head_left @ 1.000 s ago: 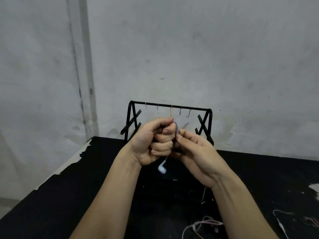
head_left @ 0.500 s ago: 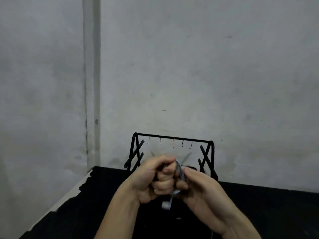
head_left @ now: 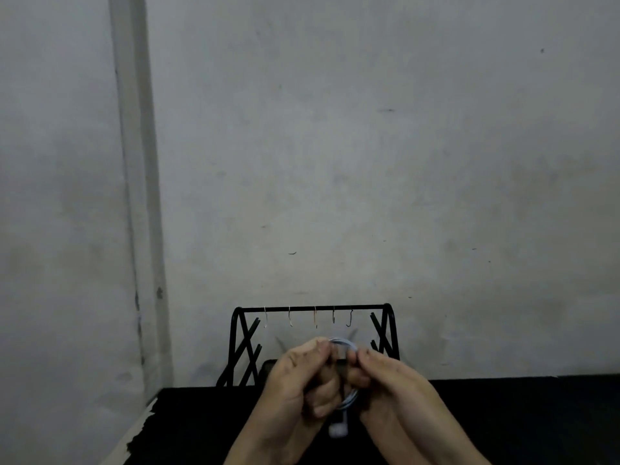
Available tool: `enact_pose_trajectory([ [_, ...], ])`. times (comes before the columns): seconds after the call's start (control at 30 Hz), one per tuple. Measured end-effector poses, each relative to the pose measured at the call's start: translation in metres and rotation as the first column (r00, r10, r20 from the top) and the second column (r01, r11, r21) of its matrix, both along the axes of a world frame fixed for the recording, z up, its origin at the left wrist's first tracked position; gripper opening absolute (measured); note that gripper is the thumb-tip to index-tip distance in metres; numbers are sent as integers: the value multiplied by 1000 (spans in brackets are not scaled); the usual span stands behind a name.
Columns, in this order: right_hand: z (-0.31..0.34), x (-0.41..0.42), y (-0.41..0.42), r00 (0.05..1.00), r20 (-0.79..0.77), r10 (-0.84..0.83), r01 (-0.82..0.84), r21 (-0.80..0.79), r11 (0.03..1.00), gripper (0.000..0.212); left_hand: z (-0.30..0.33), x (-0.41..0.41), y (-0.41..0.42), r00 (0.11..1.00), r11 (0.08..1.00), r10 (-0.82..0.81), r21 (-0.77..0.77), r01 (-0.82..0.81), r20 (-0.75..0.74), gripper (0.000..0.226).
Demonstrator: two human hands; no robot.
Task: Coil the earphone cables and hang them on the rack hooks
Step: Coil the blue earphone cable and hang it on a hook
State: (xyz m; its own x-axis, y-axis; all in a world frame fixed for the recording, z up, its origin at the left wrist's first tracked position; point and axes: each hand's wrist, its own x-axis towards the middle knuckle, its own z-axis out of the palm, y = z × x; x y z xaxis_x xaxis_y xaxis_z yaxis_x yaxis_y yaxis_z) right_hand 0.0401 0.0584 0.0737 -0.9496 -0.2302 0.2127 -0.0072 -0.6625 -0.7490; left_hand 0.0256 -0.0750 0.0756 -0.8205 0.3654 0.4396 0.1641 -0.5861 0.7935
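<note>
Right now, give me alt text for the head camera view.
Two hands, left hand and right hand, hold a coiled white earphone cable just below a black rack with five empty hooks. One earbud dangles above the black table.

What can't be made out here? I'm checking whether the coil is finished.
- Head view: most of the earphone cable coil, covered by the left hand and right hand.
- Earbud: blurred.
- Hooks on the rack: too thin to tell shape.
</note>
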Motion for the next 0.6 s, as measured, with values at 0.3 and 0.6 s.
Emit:
enact_pose_trajectory([
  [0.3,-15,-4,-10,967,155,-204,169,216,962,29,-21,-14,18,926,950,292,-183,-253,237,31],
  [0.6,-23,-10,-25,952,187,-241,187,267,945,25,-32,-22,7,897,927,346,-247,-281,277,35],
])
